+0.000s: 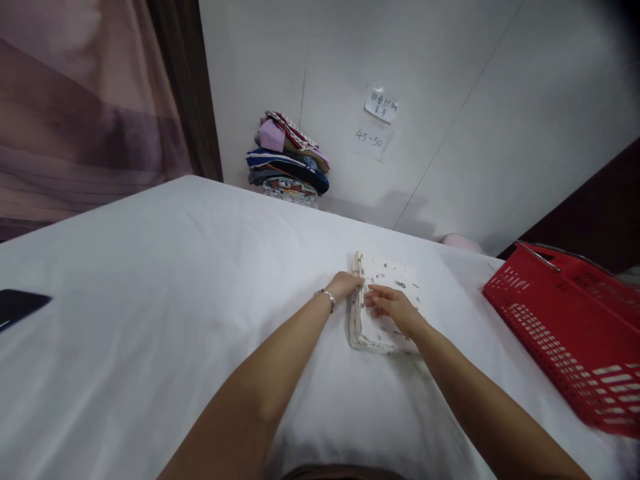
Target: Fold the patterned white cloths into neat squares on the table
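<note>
A folded white cloth with small dark printed motifs lies as a thick rectangle on the white-covered table. Its layered edge faces left. My left hand, with a bracelet at the wrist, grips that left edge; some of its fingers are hidden. Over the top face of the cloth is my right hand, its fingers apart and slightly bent, pointing left. Nothing is held in it, and I cannot tell whether its fingertips touch the fabric.
A red plastic basket stands at the right. At the back against the wall is a stack of folded fabrics. A dark flat object lies at the left edge. Paper notes hang on the wall, and a pinkish curtain hangs at left.
</note>
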